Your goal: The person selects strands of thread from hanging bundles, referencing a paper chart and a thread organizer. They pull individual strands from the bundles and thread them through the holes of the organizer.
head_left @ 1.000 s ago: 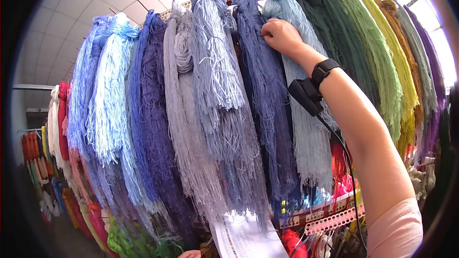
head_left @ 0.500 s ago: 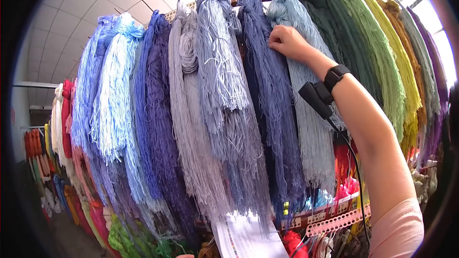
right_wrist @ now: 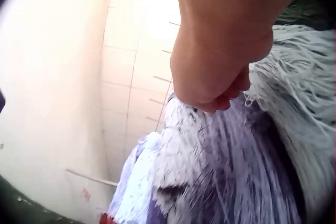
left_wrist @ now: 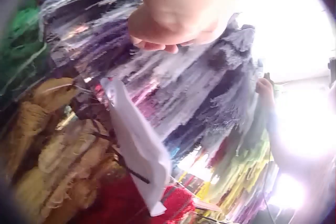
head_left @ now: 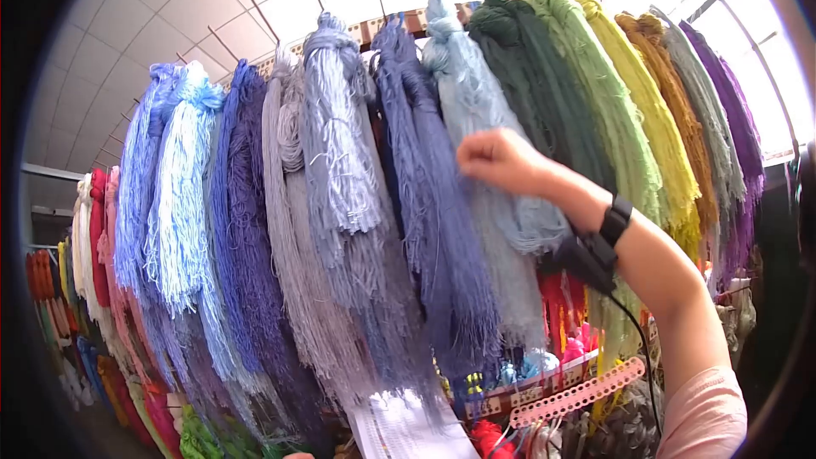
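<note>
My right hand (head_left: 501, 160) is raised in front of the hanging yarn, fingers curled at the edge of a slate-blue hank of thread (head_left: 412, 127). It pinches strands of that hank, which look blurred beside it. Behind the hand hangs a pale blue hank (head_left: 476, 102). In the right wrist view the curled fingertips (right_wrist: 231, 98) meet the bluish strands (right_wrist: 231, 150). My left hand (left_wrist: 178, 24) hangs low in front of the grey-violet thread ends (left_wrist: 189, 82), fingers loosely bent, no object visible in them; only a sliver shows at the head view's bottom edge.
Hanks in blues, greys, dark green (head_left: 527, 68), lime green (head_left: 595, 102), yellow and purple (head_left: 722, 102) hang from metal rods. A printed white sheet (head_left: 408, 425) and a pink perforated strip (head_left: 578, 393) sit below. A cable (head_left: 650, 365) runs from my right wrist.
My right hand has moved down from near the top of the slate-blue hank, and the nearby strands shifted. The head view has turned, so the rack appears lower and further left.
</note>
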A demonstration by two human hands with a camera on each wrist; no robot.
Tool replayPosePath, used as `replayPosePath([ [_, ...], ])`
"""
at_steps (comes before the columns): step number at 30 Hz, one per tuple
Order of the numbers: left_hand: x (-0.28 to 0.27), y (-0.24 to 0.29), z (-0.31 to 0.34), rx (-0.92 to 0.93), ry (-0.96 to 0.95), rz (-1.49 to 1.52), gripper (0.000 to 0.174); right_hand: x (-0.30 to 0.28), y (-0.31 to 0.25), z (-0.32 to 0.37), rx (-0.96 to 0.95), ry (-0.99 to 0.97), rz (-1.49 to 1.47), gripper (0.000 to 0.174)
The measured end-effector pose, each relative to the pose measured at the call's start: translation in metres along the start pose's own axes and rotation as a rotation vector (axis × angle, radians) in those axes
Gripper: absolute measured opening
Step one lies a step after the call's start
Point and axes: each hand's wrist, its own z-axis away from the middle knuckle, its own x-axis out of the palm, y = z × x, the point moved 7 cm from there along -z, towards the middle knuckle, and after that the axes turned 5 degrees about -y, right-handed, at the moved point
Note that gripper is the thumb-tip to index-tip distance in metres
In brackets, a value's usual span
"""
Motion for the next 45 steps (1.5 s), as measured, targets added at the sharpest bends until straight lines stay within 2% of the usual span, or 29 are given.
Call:
replayPosePath([
  [2, 0.039, 0.049, 0.015, 0.118, -0.057, -0.096, 0.012, 0.012, -0.032, 0.027, -0.038, -0.090, 0.044, 0.008],
  [4, 0.085, 0.105, 0.041, 0.400, -0.130, -0.372, 0.012, 0.030, -0.065, 0.065, -0.072, -0.129, 0.041, 0.006],
  [6, 0.140, 0.154, 0.079, 0.615, -0.214, -0.557, 0.012, 0.050, -0.107, 0.113, -0.211, -0.283, -0.024, 0.010],
  [7, 0.175, 0.185, 0.105, 0.796, -0.243, -0.689, 0.014, 0.065, -0.125, 0.144, -0.276, -0.259, -0.088, 0.012],
  [9, 0.225, 0.192, 0.145, 0.935, -0.313, -0.730, 0.021, 0.083, -0.164, 0.210, -0.207, -0.392, -0.292, 0.011],
  [10, 0.253, 0.193, 0.162, 0.910, -0.391, -0.687, 0.026, 0.094, -0.183, 0.247, -0.144, -0.523, -0.413, 0.007],
  [12, 0.296, 0.164, 0.191, 0.674, -0.624, -0.680, 0.046, 0.094, -0.227, 0.316, -0.009, -0.916, -0.677, 0.025],
  [13, 0.315, 0.152, 0.206, 0.570, -0.720, -0.632, 0.054, 0.095, -0.242, 0.351, -0.001, -0.803, -0.775, 0.022],
  [14, 0.326, 0.121, 0.223, 0.281, -0.912, -0.697, 0.059, 0.086, -0.250, 0.376, 0.020, -0.684, -0.870, 0.021],
  [16, 0.333, 0.081, 0.264, -0.142, -1.130, -0.637, 0.061, 0.080, -0.256, 0.428, 0.132, -0.752, -1.086, 0.020],
  [17, 0.336, 0.074, 0.278, -0.158, -1.134, -0.650, 0.059, 0.080, -0.257, 0.442, 0.119, -0.828, -1.079, 0.031],
  [18, 0.332, 0.057, 0.294, -0.393, -1.150, -0.553, 0.057, 0.077, -0.255, 0.461, 0.264, -0.953, -1.138, 0.008],
  [20, 0.330, 0.033, 0.317, -0.743, -1.252, -0.573, 0.031, 0.065, -0.247, 0.466, 0.377, -0.852, -1.194, 0.004],
  [22, 0.337, 0.053, 0.301, -0.743, -1.186, -0.428, 0.017, 0.052, -0.232, 0.450, 0.374, -0.797, -1.097, 0.004],
  [25, 0.341, 0.087, 0.256, -0.751, -0.889, -0.276, 0.010, 0.034, -0.199, 0.419, 0.447, -0.678, -1.092, 0.003],
  [27, 0.340, 0.103, 0.219, -0.512, -0.776, -0.207, 0.014, 0.028, -0.180, 0.401, 0.488, -0.593, -1.071, 0.002],
  [28, 0.345, 0.114, 0.204, -0.363, -0.767, -0.269, 0.023, 0.029, -0.176, 0.393, 0.582, -0.679, -1.084, 0.001],
  [30, 0.347, 0.120, 0.194, -0.283, -0.728, -0.130, 0.034, 0.024, -0.170, 0.369, 0.573, -0.586, -1.028, 0.004],
  [32, 0.356, 0.117, 0.196, -0.356, -0.860, -0.083, 0.039, 0.026, -0.168, 0.350, 0.544, -0.576, -0.969, 0.006],
  [33, 0.362, 0.114, 0.196, -0.425, -0.960, -0.123, 0.037, 0.031, -0.166, 0.345, 0.574, -0.597, -0.943, 0.008],
  [34, 0.359, 0.113, 0.193, -0.397, -0.922, -0.185, 0.030, 0.030, -0.168, 0.339, 0.540, -0.717, -0.839, 0.009],
  [35, 0.355, 0.112, 0.190, -0.397, -0.896, -0.204, 0.026, 0.020, -0.172, 0.333, 0.476, -0.677, -0.921, 0.009],
  [37, 0.345, 0.110, 0.181, -0.361, -0.853, -0.286, 0.015, 0.013, -0.176, 0.328, 0.481, -0.636, -0.870, 0.009],
  [42, 0.322, 0.105, 0.166, -0.319, -0.813, -0.345, 0.016, 0.028, -0.176, 0.332, 0.580, -0.669, -0.888, 0.007],
  [45, 0.316, 0.101, 0.157, -0.229, -0.841, -0.389, 0.015, 0.042, -0.177, 0.334, 0.580, -0.666, -0.925, 0.006],
])
